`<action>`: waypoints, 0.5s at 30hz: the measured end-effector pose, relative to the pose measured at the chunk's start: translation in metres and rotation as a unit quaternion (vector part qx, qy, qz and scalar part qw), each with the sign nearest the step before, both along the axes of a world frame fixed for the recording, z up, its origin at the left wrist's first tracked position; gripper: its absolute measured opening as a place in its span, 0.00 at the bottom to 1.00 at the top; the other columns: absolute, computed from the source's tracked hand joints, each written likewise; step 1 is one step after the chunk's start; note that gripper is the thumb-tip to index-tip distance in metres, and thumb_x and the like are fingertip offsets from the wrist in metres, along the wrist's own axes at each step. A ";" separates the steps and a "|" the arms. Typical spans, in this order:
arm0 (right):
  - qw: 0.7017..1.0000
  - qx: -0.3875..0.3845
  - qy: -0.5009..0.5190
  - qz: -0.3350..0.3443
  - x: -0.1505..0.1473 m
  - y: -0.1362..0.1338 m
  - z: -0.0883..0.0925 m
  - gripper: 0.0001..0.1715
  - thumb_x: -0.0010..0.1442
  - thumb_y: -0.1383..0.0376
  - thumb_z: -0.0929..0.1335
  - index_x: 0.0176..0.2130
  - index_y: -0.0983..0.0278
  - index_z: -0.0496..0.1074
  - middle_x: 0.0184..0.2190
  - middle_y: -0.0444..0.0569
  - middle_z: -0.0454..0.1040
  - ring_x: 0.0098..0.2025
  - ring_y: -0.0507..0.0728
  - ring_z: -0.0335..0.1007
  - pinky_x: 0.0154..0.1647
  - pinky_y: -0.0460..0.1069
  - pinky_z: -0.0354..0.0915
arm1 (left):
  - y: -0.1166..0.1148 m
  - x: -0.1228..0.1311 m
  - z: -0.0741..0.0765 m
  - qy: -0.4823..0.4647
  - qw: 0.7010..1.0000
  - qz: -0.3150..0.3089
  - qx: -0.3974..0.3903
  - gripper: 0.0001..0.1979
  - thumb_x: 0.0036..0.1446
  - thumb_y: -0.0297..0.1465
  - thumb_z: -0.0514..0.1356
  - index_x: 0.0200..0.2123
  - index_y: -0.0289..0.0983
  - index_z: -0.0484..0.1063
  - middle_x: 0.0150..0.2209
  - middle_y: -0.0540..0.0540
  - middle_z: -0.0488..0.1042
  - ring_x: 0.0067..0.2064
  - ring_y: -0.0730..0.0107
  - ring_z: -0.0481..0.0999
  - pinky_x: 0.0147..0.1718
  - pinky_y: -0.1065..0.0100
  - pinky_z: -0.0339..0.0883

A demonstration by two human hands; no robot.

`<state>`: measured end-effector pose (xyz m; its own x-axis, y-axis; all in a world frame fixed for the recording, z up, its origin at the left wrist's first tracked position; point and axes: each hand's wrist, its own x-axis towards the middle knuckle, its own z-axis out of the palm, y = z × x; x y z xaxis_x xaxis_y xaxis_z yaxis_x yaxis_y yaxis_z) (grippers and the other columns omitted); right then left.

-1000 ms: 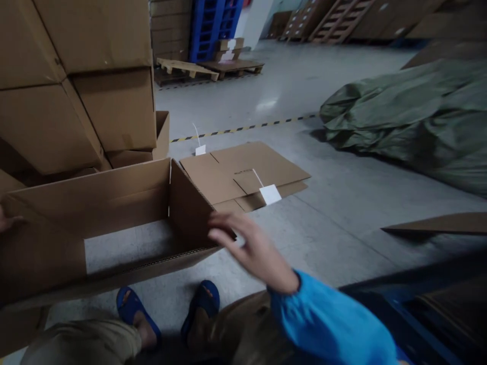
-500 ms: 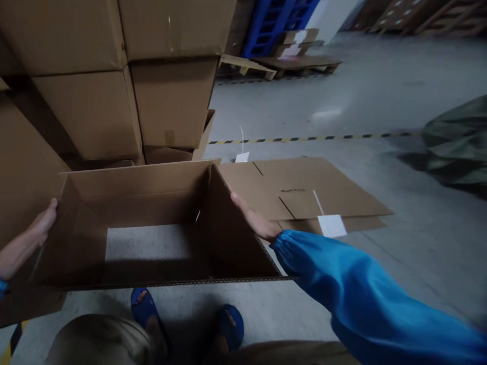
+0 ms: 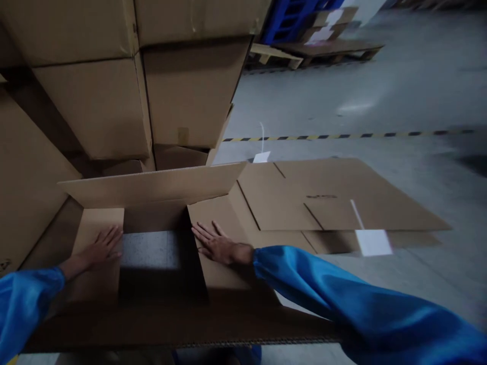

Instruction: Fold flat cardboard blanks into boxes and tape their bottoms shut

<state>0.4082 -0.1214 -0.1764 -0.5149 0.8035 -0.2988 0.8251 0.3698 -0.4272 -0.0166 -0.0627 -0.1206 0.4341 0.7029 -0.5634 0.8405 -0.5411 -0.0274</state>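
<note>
A brown cardboard box (image 3: pixel 152 181) stands in front of me, and the floor shows through its middle. My left hand (image 3: pixel 104 247) lies flat on the box's left end flap (image 3: pixel 97 281), which is folded inward. On the right end flap (image 3: pixel 232 279), also folded in, my right hand (image 3: pixel 215 244) rests palm down with fingers spread. The far long flap slants up and away; the near long flap (image 3: pixel 182 329) sticks out toward me. Neither hand grips anything.
Large closed cartons (image 3: pixel 95 101) are stacked behind and to the left. Flattened cardboard sheets (image 3: pixel 342 187) lie on the floor at right, with a white tag (image 3: pixel 373 242) at their edge. Farther back are a wooden pallet (image 3: pixel 331 50), a blue plastic pallet (image 3: pixel 289 20) and striped floor tape (image 3: pixel 304 137).
Both hands have moved from the outer sides of the box onto its end flaps. Those flaps, upright before, are now folded inward, and the long flaps lean outward.
</note>
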 end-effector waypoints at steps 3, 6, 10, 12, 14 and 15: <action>0.998 -0.031 0.060 -0.004 0.009 0.003 0.006 0.41 0.68 0.57 0.63 0.72 0.69 0.48 0.73 0.63 0.42 0.75 0.68 0.34 0.70 0.73 0.28 | 0.003 -0.001 0.003 0.003 1.000 -0.010 -0.024 0.41 0.66 0.47 0.45 0.73 0.28 0.43 0.72 0.32 0.32 0.73 0.45 0.32 0.67 0.39 0.31; 0.978 -0.121 0.169 -0.029 0.030 0.000 0.039 0.40 0.67 0.49 0.64 0.69 0.66 0.58 0.71 0.60 0.52 0.73 0.67 0.47 0.72 0.70 0.42 | 0.012 0.007 0.023 -0.067 0.996 0.019 -0.064 0.46 0.61 0.48 0.54 0.73 0.26 0.44 0.71 0.29 0.35 0.73 0.42 0.35 0.66 0.38 0.38; 0.959 -0.115 0.232 -0.117 0.055 -0.037 0.111 0.34 0.67 0.43 0.63 0.63 0.57 0.70 0.57 0.54 0.75 0.57 0.65 0.74 0.56 0.61 0.71 | 0.016 0.009 0.084 -0.195 0.968 0.110 -0.113 0.41 0.63 0.52 0.53 0.70 0.30 0.57 0.69 0.35 0.54 0.70 0.50 0.56 0.67 0.54 0.49; 0.965 -0.023 0.203 -0.165 0.052 -0.071 0.148 0.29 0.68 0.45 0.62 0.58 0.54 0.74 0.52 0.55 0.79 0.50 0.65 0.78 0.47 0.59 0.75 | 0.001 0.001 0.115 -0.208 0.960 0.143 -0.123 0.38 0.64 0.54 0.51 0.68 0.35 0.63 0.66 0.42 0.61 0.67 0.53 0.63 0.67 0.56 0.52; 0.971 0.054 0.186 -0.141 0.035 -0.107 0.176 0.25 0.70 0.47 0.60 0.57 0.53 0.74 0.49 0.55 0.80 0.47 0.64 0.79 0.42 0.57 0.75 | -0.028 -0.014 0.136 -0.192 0.961 0.176 -0.094 0.36 0.61 0.56 0.52 0.65 0.43 0.67 0.64 0.49 0.67 0.65 0.52 0.66 0.65 0.54 0.55; 0.974 0.089 0.177 -0.106 0.021 -0.122 0.183 0.25 0.71 0.48 0.60 0.57 0.53 0.74 0.48 0.54 0.80 0.46 0.63 0.79 0.41 0.57 0.75 | -0.047 -0.023 0.140 -0.187 0.960 0.200 -0.053 0.34 0.59 0.58 0.53 0.63 0.49 0.70 0.61 0.53 0.70 0.63 0.52 0.68 0.64 0.54 0.58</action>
